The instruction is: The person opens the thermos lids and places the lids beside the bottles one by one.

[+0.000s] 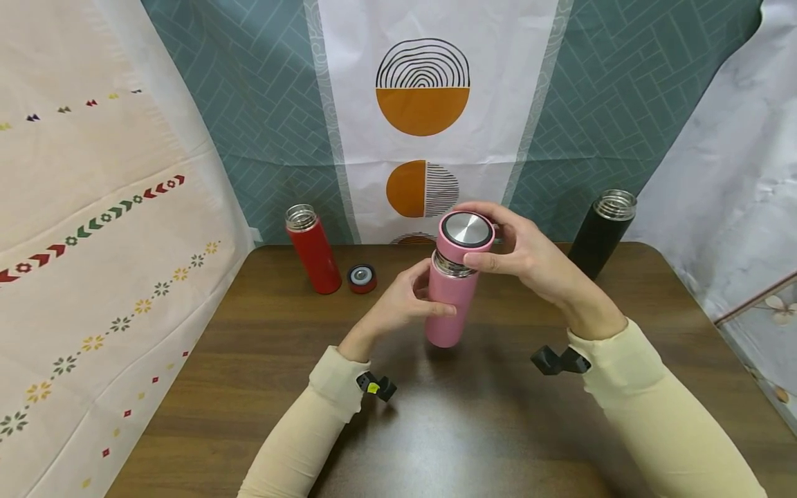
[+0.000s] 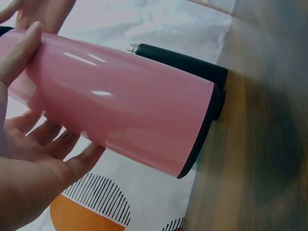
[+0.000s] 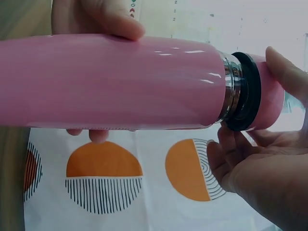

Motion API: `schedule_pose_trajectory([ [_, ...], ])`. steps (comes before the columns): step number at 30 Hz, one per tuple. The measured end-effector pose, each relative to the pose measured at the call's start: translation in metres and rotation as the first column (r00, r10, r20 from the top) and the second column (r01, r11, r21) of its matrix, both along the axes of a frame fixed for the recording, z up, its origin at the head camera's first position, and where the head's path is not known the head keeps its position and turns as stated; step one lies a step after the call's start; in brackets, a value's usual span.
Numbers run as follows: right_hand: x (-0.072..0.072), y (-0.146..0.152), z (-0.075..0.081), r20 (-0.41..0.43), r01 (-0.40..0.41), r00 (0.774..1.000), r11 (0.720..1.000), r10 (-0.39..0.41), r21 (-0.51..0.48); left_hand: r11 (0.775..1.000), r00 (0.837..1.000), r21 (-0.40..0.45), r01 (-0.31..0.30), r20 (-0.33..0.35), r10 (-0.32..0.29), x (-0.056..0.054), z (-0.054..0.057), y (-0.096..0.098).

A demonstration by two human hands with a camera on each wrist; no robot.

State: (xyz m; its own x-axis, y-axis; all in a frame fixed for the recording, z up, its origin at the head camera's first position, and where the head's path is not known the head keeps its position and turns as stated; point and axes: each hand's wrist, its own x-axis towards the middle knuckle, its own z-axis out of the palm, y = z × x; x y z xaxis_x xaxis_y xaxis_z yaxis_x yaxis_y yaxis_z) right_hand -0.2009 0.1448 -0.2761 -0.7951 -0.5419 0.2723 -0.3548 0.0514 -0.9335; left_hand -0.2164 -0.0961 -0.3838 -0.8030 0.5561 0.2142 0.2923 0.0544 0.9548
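Note:
A pink thermos bottle point(image 1: 450, 304) is held up over the table, tilted slightly, in the middle of the head view. My left hand point(image 1: 407, 301) grips its body, thumb across the front and fingers behind. My right hand point(image 1: 519, 249) grips the pink lid point(image 1: 465, 231) with its silver top, thumb at the near side. The lid sits at the bottle's mouth, and the steel neck point(image 3: 232, 89) shows below the lid's dark rim in the right wrist view. In the left wrist view the pink bottle point(image 2: 120, 91) shows its black base edge.
A red bottle point(image 1: 314, 256) stands uncapped at the back left, its red lid point(image 1: 362, 278) upside down beside it. An uncapped black bottle point(image 1: 600, 235) stands at the back right, partly behind my right forearm. The wooden table point(image 1: 249, 401) meets hanging cloths at the back and left.

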Motion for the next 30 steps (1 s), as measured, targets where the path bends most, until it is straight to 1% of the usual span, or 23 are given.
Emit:
schedule_pose_trajectory([
  [4,0.001,-0.002,0.000,-0.022,0.055,0.998,0.998,-0.055,-0.011,1.000,1.000,0.002,-0.019,0.004,0.019,0.000,0.000,-0.001],
  [8,0.001,-0.003,-0.001,-0.045,0.078,0.996,0.997,-0.080,-0.026,0.999,0.999,0.011,-0.030,0.016,0.030,0.000,0.000,-0.001],
  [12,0.002,-0.002,-0.003,-0.086,0.104,0.991,0.994,-0.105,-0.020,0.998,0.998,0.005,-0.061,0.018,0.061,0.000,0.001,-0.001],
  [14,0.002,-0.002,-0.003,-0.095,0.116,0.988,0.992,-0.119,-0.038,0.997,0.997,0.002,-0.079,0.009,0.079,0.000,0.001,-0.001],
  [19,0.000,-0.001,-0.006,-0.077,0.136,0.987,0.986,-0.143,-0.092,0.993,0.993,-0.003,-0.116,-0.001,0.116,0.000,-0.001,-0.001],
  [26,-0.001,0.002,-0.010,-0.113,0.155,0.980,0.985,-0.164,-0.078,0.990,0.990,-0.007,-0.143,0.004,0.143,0.000,0.001,-0.003],
  [30,-0.002,0.002,-0.012,-0.095,0.184,0.977,0.979,-0.192,-0.089,0.987,0.987,0.006,-0.158,0.009,0.158,-0.001,0.003,-0.005],
])
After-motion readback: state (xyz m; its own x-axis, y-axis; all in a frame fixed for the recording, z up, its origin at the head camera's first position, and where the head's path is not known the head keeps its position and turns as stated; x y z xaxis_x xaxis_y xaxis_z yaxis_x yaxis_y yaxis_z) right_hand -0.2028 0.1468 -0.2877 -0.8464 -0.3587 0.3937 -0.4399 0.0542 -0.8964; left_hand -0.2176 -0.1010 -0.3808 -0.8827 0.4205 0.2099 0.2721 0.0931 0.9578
